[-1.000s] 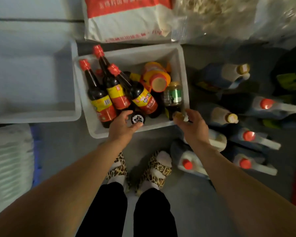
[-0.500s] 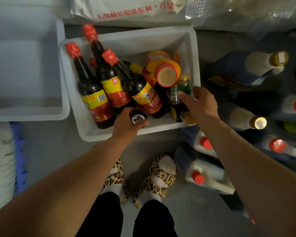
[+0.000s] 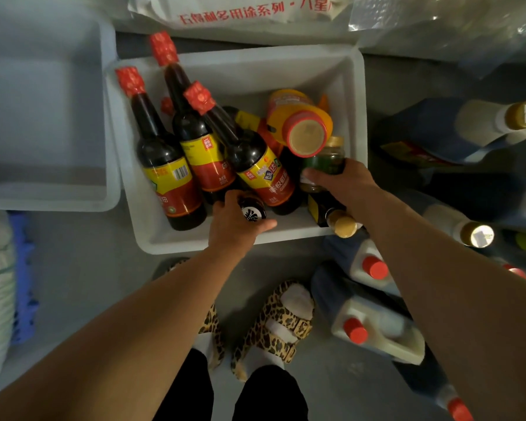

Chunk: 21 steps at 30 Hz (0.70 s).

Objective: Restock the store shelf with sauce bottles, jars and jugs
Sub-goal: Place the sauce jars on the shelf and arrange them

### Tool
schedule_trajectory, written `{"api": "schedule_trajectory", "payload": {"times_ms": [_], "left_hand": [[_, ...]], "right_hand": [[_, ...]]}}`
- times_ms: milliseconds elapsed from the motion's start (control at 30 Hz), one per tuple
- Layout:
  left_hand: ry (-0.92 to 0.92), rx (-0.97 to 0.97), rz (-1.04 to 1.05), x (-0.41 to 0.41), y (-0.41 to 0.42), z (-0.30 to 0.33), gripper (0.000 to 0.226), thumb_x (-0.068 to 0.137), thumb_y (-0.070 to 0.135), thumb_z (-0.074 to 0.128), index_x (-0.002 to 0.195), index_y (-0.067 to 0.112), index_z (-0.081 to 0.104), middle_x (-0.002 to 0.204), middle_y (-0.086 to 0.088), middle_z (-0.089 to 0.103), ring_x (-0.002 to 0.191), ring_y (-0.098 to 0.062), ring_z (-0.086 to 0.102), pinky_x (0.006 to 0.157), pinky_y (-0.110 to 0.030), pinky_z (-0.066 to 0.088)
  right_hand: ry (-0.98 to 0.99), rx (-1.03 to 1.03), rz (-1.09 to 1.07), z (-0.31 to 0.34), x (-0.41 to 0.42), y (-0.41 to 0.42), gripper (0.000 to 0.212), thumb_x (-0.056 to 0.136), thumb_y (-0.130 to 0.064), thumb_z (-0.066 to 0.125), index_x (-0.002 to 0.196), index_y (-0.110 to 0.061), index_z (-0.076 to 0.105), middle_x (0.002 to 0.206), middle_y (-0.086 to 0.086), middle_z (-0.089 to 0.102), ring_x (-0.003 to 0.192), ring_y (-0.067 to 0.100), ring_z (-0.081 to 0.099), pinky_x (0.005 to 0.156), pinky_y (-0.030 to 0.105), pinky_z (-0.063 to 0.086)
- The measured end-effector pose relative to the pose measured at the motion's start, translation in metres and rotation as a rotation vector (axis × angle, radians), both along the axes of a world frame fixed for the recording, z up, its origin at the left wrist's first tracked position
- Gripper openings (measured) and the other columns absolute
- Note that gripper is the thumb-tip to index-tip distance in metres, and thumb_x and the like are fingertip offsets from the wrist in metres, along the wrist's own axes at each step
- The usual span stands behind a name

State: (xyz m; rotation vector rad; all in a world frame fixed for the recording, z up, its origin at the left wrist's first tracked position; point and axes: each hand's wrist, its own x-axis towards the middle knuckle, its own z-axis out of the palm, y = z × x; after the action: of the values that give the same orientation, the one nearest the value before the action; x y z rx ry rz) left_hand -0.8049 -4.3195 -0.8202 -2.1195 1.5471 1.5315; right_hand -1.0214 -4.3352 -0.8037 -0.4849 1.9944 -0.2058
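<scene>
The left hand (image 3: 234,226) is curled round the top of a small dark bottle with a black-and-white printed cap (image 3: 252,211), fingers over its far side and thumb stretched along the near rim of the white plastic bin (image 3: 357,95). The right hand (image 3: 343,185), a little apart from it to the right, wraps its fingers round a small dark glass jar with a green label and gold lid (image 3: 327,161). Just under that wrist lies a small dark bottle with a gold cap (image 3: 336,215), its neck poking over the bin's near rim.

Beyond the left hand, three tall dark sauce bottles with red foil caps and yellow-red labels (image 3: 170,165) lean against one another. Just past the right hand's fingers an orange plastic jar with a red lid (image 3: 301,124) lies tipped, resting over the other stock.

Right of the right arm, large dark jugs with red and gold caps (image 3: 374,270) lie on the grey floor.

The risk I see: pulling the green-labelled jar out could take away support from the orange jar, letting it roll onto the glass. Lifting the left bottle by its cap alone could let it slip, and the leaning bottles may slump into the gap. The gold-capped bottle could be nudged off the rim by the right forearm.
</scene>
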Motion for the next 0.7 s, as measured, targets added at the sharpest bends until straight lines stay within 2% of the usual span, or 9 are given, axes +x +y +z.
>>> {"api": "schedule_trajectory", "payload": {"times_ms": [167,300,433,500,633,700], "left_hand": [[-0.035,-0.069,-0.013,0.002,0.003,-0.001,0.072,0.068,0.04,0.086,0.127,0.023,0.05,0.122,-0.006,0.057,0.109,-0.025,0.059,0.093,-0.04,0.053],[-0.015,-0.064,0.011,0.009,-0.001,0.008,0.064,0.073,0.034,0.084,0.127,0.019,0.053,0.115,-0.004,0.063,0.106,-0.022,0.061,0.087,-0.032,0.052],[0.016,-0.05,0.027,0.021,-0.009,0.038,0.065,0.073,0.038,0.083,0.127,0.019,0.055,0.107,0.003,0.06,0.096,-0.013,0.059,0.079,-0.023,0.049],[0.039,-0.031,0.047,0.028,-0.014,0.06,0.066,0.071,0.039,0.085,0.126,0.021,0.054,0.106,0.005,0.059,0.094,-0.01,0.057,0.074,-0.019,0.046],[0.113,-0.012,0.08,0.034,-0.032,0.127,0.07,0.063,0.044,0.089,0.117,0.021,0.051,0.101,0.009,0.06,0.092,-0.009,0.061,0.073,-0.022,0.052],[0.124,-0.008,0.067,0.032,-0.043,0.173,0.067,0.066,0.041,0.088,0.116,0.022,0.048,0.099,0.009,0.058,0.088,-0.008,0.057,0.064,-0.016,0.043]], "right_hand": [[0.125,-0.006,0.025,-0.004,0.003,0.001,0.073,0.068,-0.053,0.087,0.126,-0.018,0.06,0.109,0.001,0.065,0.094,0.016,0.059,0.076,0.028,0.047],[0.133,-0.043,0.033,0.009,0.004,0.006,0.071,0.066,-0.051,0.089,0.124,-0.02,0.062,0.102,-0.004,0.062,0.092,0.013,0.058,0.069,0.021,0.045],[0.158,-0.065,-0.027,0.043,0.001,0.014,0.07,0.062,-0.052,0.09,0.121,-0.022,0.065,0.106,-0.004,0.068,0.098,0.016,0.064,0.084,0.032,0.054],[0.156,-0.068,-0.094,0.067,0.001,0.019,0.066,0.06,-0.052,0.091,0.115,-0.023,0.068,0.101,-0.003,0.07,0.095,0.017,0.065,0.083,0.035,0.055],[0.093,-0.078,-0.193,0.134,0.005,0.028,0.059,0.055,-0.056,0.09,0.101,-0.023,0.072,0.095,-0.001,0.073,0.091,0.021,0.069,0.088,0.046,0.058],[0.041,-0.106,-0.255,0.178,0.009,0.03,0.053,0.057,-0.052,0.091,0.098,-0.024,0.073,0.093,-0.001,0.074,0.09,0.019,0.071,0.086,0.044,0.06]]}}
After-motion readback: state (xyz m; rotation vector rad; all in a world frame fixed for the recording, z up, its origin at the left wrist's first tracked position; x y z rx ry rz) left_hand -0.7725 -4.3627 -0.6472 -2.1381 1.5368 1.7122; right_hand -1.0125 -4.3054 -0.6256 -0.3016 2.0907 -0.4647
